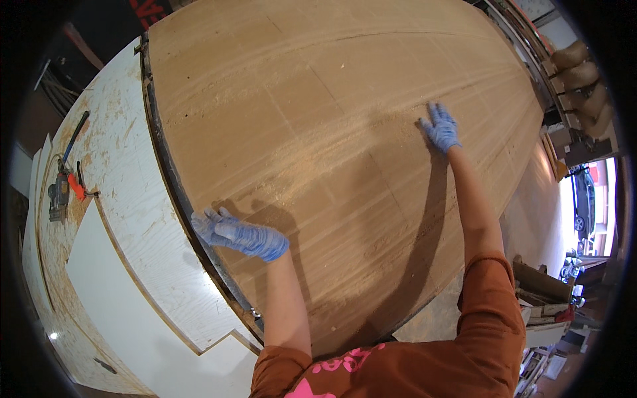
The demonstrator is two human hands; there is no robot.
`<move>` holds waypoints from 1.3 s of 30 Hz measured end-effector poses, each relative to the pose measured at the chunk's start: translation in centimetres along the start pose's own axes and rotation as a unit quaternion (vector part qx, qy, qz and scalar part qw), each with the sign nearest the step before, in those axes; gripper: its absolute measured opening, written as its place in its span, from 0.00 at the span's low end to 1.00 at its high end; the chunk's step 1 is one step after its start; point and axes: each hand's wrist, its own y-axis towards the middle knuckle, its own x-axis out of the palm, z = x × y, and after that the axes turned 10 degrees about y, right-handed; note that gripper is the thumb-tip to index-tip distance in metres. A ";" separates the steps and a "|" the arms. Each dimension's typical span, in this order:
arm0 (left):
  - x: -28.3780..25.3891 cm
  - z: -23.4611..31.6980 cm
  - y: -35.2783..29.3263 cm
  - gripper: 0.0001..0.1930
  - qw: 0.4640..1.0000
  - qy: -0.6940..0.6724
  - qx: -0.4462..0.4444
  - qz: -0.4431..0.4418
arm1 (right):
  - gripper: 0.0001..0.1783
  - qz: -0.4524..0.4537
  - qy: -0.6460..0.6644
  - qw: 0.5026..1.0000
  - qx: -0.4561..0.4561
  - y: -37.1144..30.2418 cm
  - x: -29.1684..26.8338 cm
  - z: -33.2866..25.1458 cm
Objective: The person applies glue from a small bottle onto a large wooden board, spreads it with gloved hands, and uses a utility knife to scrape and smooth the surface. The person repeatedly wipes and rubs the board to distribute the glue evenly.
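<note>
A large brown wooden panel [371, 219] lies before me, streaked with pale sawdust [292, 172] across its middle. My left hand [242, 235], in a blue glove, is at the panel's left edge with its fingers stretched out and nothing in it. Farther off to the right, my gloved right hand [442, 129] rests over the panel's surface, palm down and fingers spread. Whether the left palm touches the panel or hovers just above it, I cannot tell.
A dark gap [174, 182] runs along the panel's left edge. Beyond it lie a white board [142, 166] dusted with shavings, a cut white sheet [126, 285] and a grey power tool [61, 192] beside an orange-handled item [76, 188]. Wood scraps [544, 292] are piled at right.
</note>
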 end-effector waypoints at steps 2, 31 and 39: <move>-0.6 -0.9 0.3 0.32 1.000 0.009 0.005 -0.026 | 0.44 0.029 -0.031 0.998 0.046 0.9 -0.7 0.8; -0.6 -0.4 0.2 0.34 0.998 0.023 0.017 -0.055 | 0.48 0.045 0.104 0.994 0.010 -1.3 2.3 0.2; -0.3 -0.4 -0.2 0.31 0.999 0.015 0.017 -0.037 | 0.46 0.036 0.174 0.984 -0.024 -0.5 1.6 -1.0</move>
